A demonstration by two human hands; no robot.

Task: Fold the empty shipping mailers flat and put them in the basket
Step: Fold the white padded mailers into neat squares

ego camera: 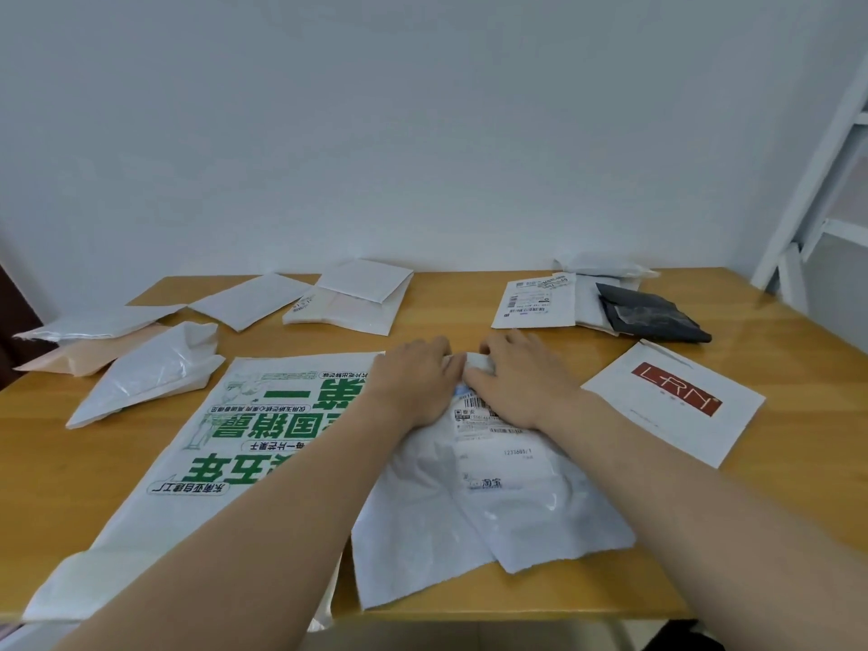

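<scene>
1. The white mailer [493,505] is laid at the middle of the wooden table [469,303], partly over a large green-printed bag [225,444]. Its long axis runs roughly straight away from the person.
2. Its ragged end is turned towards the near table edge. The shipping label [488,415] is carried on the far half, with its print upright to the camera.
3. It is made of thin, glossy, heavily crinkled film with an uneven outline.
4. The left hand [418,382] is pressed palm down on the far end, fingers together. The right hand [521,382] is laid beside it, fingertips bent on a small raised fold; whether the fold is pinched cannot be told.
5. A folded white pouch [145,373] and a pink mailer [89,357] are seen to the left, and padded white mailers [357,293] lie along the far edge.
6. A black mailer [653,317] is seen to the right, and a red-logo envelope [676,401] lies just beside the right forearm.
</scene>
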